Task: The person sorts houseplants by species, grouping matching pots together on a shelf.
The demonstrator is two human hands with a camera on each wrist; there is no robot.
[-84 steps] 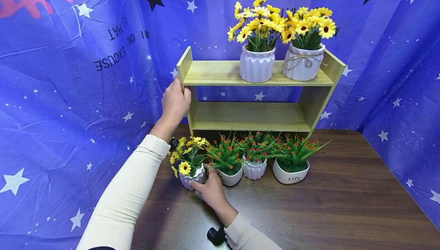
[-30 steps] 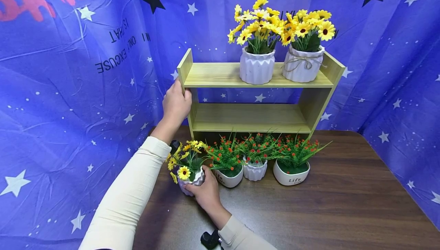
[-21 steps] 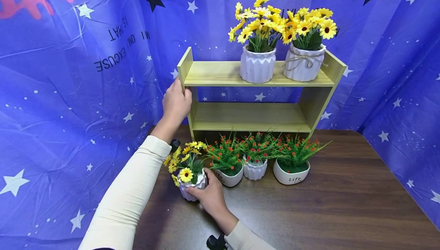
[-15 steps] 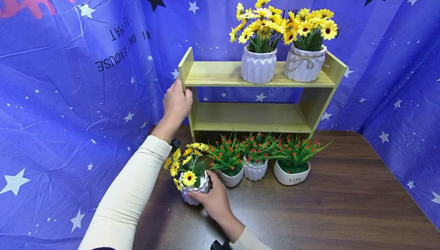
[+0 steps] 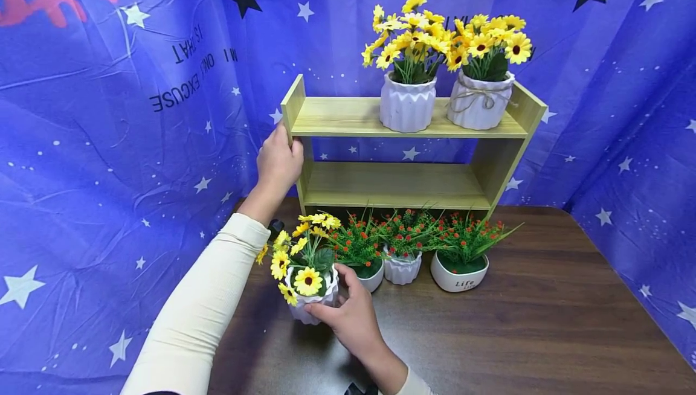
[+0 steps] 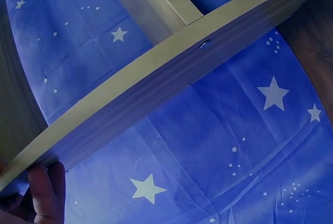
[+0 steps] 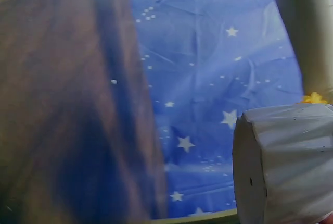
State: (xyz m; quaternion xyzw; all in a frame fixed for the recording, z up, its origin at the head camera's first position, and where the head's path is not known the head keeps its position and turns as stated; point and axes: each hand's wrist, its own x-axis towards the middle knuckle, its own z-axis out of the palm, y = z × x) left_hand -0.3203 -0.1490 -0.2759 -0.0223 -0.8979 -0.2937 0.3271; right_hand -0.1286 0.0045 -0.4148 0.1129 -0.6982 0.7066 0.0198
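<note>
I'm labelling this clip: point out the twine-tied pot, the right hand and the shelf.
Twine-tied pot point(image 5: 476, 113): head view, front wall.
Right hand point(image 5: 353, 319): head view, back of hand.
Shelf point(image 5: 399, 186): head view, lower visible board.

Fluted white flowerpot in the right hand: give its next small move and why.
Probably lift the fluted white flowerpot toward the left of the pale wooden top shelf: the right hand grips it, and two similar yellow-flowered pots stand at that shelf's right.

The shelf point(image 5: 402, 183) stood at the tabletop's point(image 5: 500, 328) back edge, two flowerpots point(image 5: 408, 105) on its top board's point(image 5: 337, 116) right half. Three planters point(image 5: 460, 274) lined its front; left of them, the right hand point(image 5: 354, 317) held another pot point(image 5: 301, 311).
</note>
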